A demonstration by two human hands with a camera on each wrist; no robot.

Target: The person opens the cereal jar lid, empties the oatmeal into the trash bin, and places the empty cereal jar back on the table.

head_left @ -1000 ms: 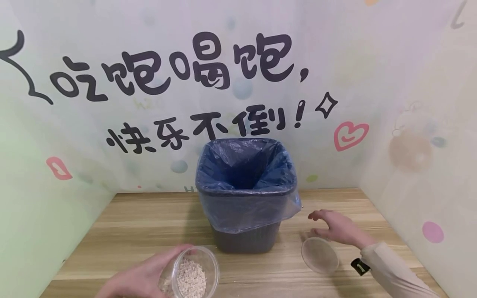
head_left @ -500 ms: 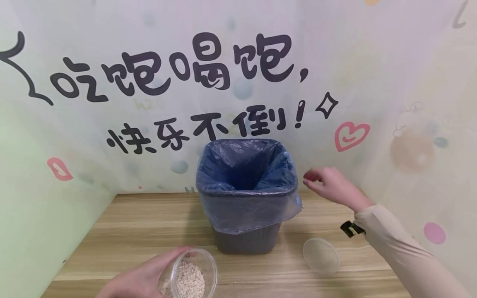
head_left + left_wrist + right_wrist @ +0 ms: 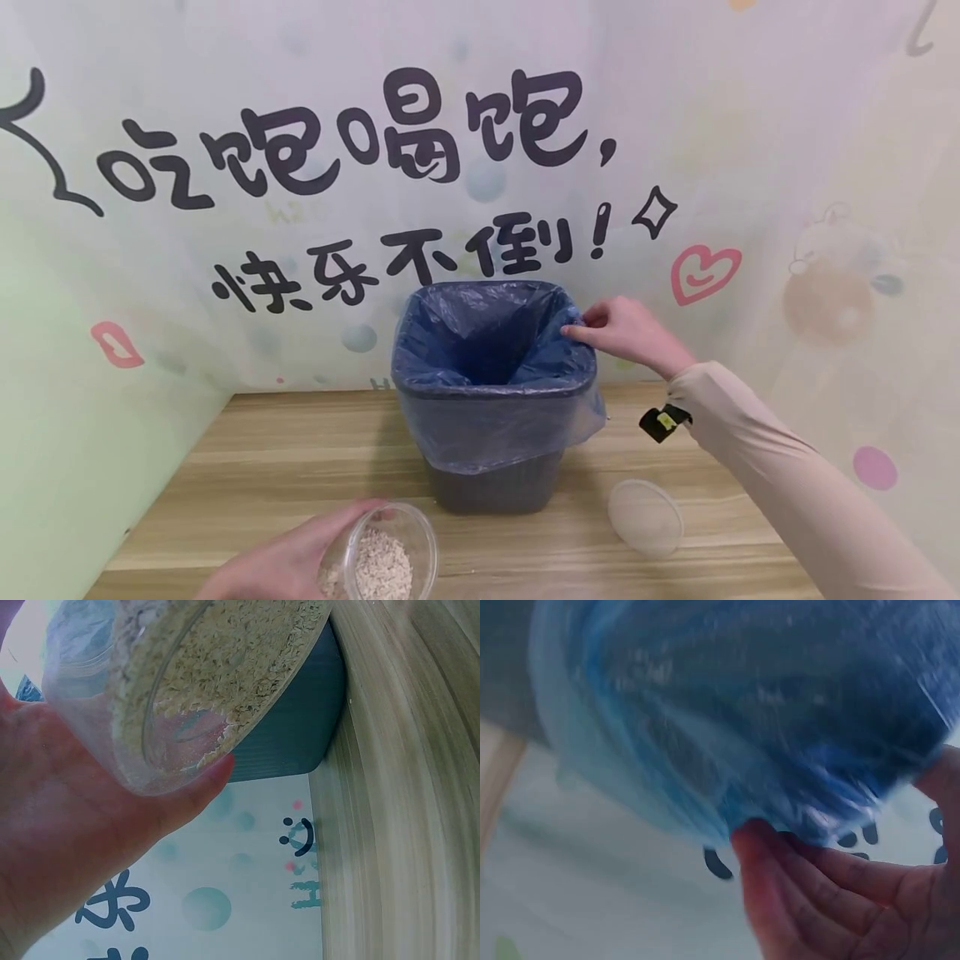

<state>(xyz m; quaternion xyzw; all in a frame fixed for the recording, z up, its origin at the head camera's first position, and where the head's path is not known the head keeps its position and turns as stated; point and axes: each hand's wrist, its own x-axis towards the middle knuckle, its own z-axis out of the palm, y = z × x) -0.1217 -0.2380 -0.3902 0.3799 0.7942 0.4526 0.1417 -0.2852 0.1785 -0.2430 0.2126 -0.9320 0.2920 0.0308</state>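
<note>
My left hand (image 3: 277, 557) grips a clear plastic tub (image 3: 429, 533) at the lower left of the head view. The tub leans over on its side and holds pale, dry flakes (image 3: 384, 567), also visible through its base in the left wrist view. A grey trash can (image 3: 491, 490), lined with a translucent blue bag (image 3: 487, 425), stands upright beyond it. My right hand (image 3: 633, 329) holds the can's right rim over the bag, thumb on the inner side. In the right wrist view its fingers (image 3: 780, 877) curl against the bag's outside; their tips are partly hidden.
A round translucent lid (image 3: 645, 517) lies flat on the wooden tabletop (image 3: 292, 458), right of the can. The patterned wall (image 3: 172, 275) with black lettering rises close behind, and side walls bound the table left and right.
My right hand has risen from beside the lid, moved left and taken hold of the can's bagged right rim. The left hand and tub have hardly moved.
</note>
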